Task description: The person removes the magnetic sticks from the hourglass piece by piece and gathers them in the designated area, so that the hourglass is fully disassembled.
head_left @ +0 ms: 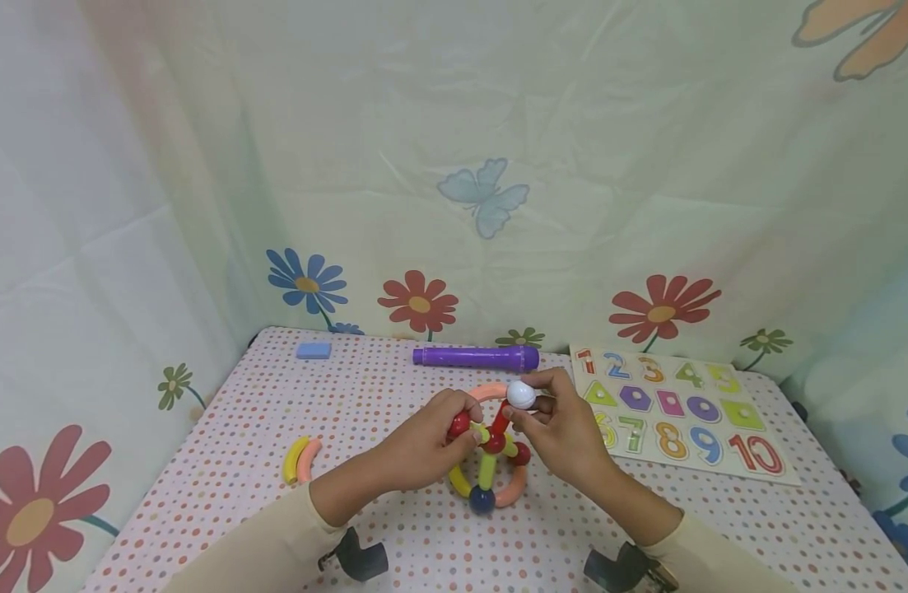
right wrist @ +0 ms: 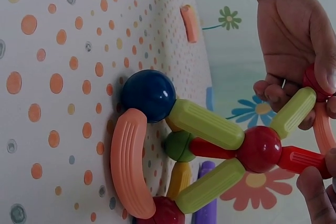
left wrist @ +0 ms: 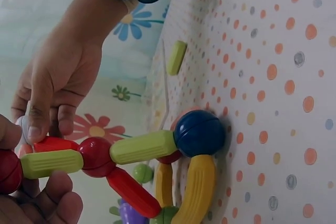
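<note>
A magnetic ball-and-stick structure stands on the table, its base of curved sticks joined by a blue ball [head_left: 481, 500], a red ball [right wrist: 161, 212] and a green ball [right wrist: 179, 146]. Straight sticks rise from these to a central red ball [right wrist: 259, 149]. My left hand [head_left: 424, 441] grips an upper red ball [head_left: 459, 424] at the end of a light green stick [left wrist: 52, 164]. My right hand [head_left: 568, 432] pinches a white ball [head_left: 521, 394] by the end of a red stick [right wrist: 302, 159]. A curved pink stick [head_left: 489, 392] arches between the two held balls.
Yellow [head_left: 295, 459] and pink curved sticks [head_left: 309, 459] lie at left. A blue block [head_left: 314, 351] and purple toy microphone [head_left: 476, 357] lie at the back. The number-and-shape puzzle board [head_left: 783, 473] is at right. A printed curtain [head_left: 394, 165] hangs behind the table.
</note>
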`<state>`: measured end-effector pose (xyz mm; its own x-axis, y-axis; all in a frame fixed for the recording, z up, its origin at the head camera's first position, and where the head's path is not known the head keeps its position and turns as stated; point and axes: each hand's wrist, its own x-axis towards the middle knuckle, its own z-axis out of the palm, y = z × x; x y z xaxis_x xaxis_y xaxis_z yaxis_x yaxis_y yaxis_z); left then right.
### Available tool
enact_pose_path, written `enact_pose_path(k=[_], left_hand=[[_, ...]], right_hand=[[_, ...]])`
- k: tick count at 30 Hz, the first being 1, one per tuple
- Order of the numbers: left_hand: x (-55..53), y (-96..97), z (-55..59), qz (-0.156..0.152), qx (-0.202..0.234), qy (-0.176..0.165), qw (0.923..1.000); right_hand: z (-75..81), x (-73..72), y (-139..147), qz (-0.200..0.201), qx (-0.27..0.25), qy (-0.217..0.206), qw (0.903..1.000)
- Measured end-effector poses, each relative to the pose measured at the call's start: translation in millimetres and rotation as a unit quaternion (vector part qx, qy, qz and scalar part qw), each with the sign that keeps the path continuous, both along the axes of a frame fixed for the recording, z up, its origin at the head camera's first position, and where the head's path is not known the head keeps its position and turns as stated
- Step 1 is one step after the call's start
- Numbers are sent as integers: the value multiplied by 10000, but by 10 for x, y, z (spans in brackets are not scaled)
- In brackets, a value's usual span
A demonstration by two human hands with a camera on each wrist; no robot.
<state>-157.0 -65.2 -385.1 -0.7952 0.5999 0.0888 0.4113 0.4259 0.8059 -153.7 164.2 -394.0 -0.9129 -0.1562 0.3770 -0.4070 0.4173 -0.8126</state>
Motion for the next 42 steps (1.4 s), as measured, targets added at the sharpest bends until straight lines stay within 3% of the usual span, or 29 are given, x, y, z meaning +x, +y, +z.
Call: enact_pose_path(k=[12,20,25,29,42], left_hand=[[6,11,0,45,-1,-284,9996],[1,2,-10,-18,19,-126,9999],[2,5,-8,103,31,-228,9997],[6,12,-9,127,148,-280,9994],[4,16,-6,160,180,-349,9991]], right_hand=[[-4,18,15,-272,-198,-552,9979],[1,-7,86,-246,-104,-309,9992],[-23,-121,223,-613,473,223,9967],[-54,-242,370,-731,824,354,9933],[-193,-613,699,-851,1638,-484,9816]])
